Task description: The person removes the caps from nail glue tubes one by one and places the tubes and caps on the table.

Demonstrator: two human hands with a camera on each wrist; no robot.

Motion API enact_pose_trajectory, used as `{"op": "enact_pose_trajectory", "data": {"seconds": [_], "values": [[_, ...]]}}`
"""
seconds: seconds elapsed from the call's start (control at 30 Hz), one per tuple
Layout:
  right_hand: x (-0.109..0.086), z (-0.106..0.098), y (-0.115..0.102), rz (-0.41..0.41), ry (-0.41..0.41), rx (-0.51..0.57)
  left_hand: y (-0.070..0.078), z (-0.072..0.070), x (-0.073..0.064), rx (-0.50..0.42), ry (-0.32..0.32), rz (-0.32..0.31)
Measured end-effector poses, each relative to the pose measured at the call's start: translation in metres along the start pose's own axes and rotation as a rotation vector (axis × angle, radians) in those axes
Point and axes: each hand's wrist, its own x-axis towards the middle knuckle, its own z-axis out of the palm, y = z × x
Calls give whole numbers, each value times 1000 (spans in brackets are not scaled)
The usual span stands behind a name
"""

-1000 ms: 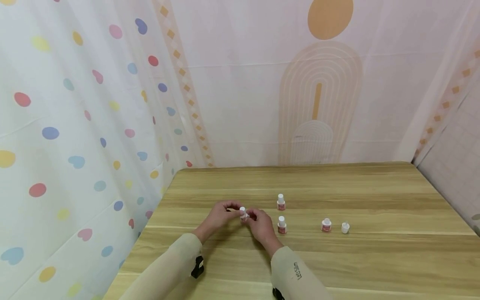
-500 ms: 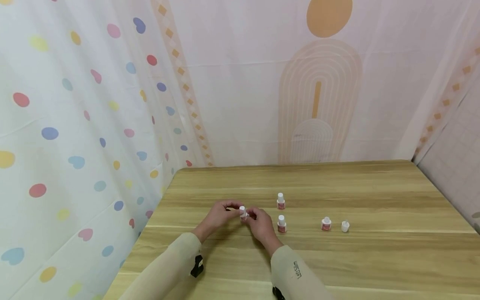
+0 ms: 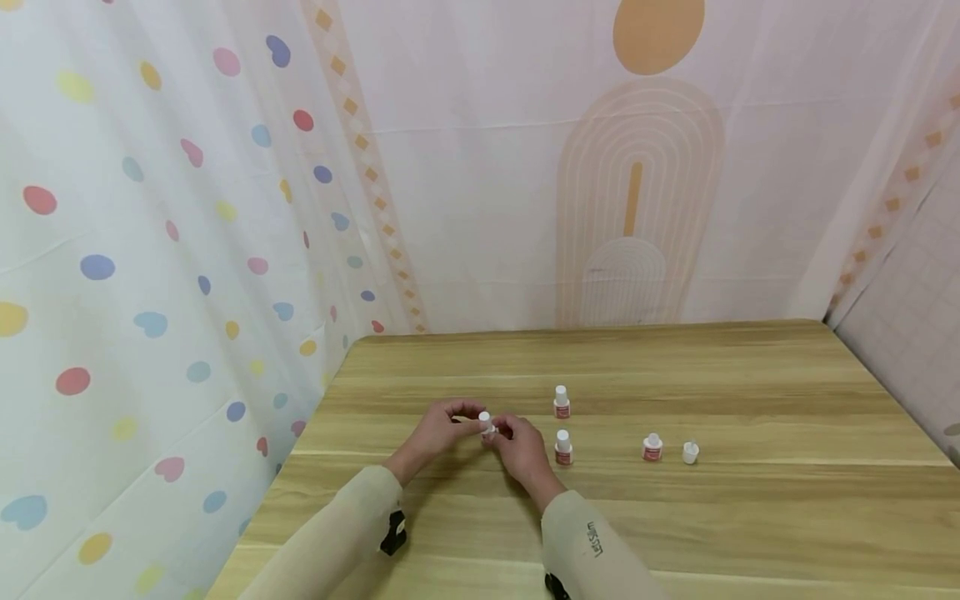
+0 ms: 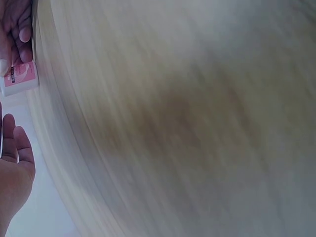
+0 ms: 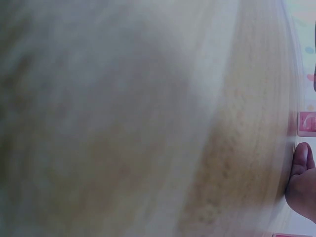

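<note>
A small white bottle [image 3: 487, 432] with a pink-red label stands between my two hands, its white cap [image 3: 485, 417] on top. My left hand [image 3: 441, 429] pinches the cap between thumb and fingers. The lower part of the bottle is gripped by my right hand [image 3: 521, 454], which partly covers the label. In the left wrist view, the label [image 4: 23, 74] shows beside the right hand's fingers. Just right of my right hand, two similar capped bottles stand upright, a near one [image 3: 563, 450] and a far one [image 3: 562, 404].
Farther right on the wooden table [image 3: 750, 525] stands an uncapped bottle [image 3: 652, 449]. A loose white cap [image 3: 691, 452] lies beside it. A patterned curtain [image 3: 480, 208] hangs behind the table, and a dotted one [image 3: 150, 275] runs along the left.
Both hands stay nearly still around the bottle. The other bottles and the loose cap have not moved on the table.
</note>
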Motion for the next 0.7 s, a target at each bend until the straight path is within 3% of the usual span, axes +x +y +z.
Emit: {"op": "enact_pose_trajectory", "data": {"seconds": [0.37,0.43,0.6,0.7], "values": [[0,0,0,2,1,8,-2,1,2,4,8,5],[0,0,0,-6,2,1,7,1,-1,4,12,4],[-1,0,-1,-9,-4,-2,8,1,-3,0,15,-4],[-1,0,-1,-3,-4,-5,1,1,0,3,6,-7]]}}
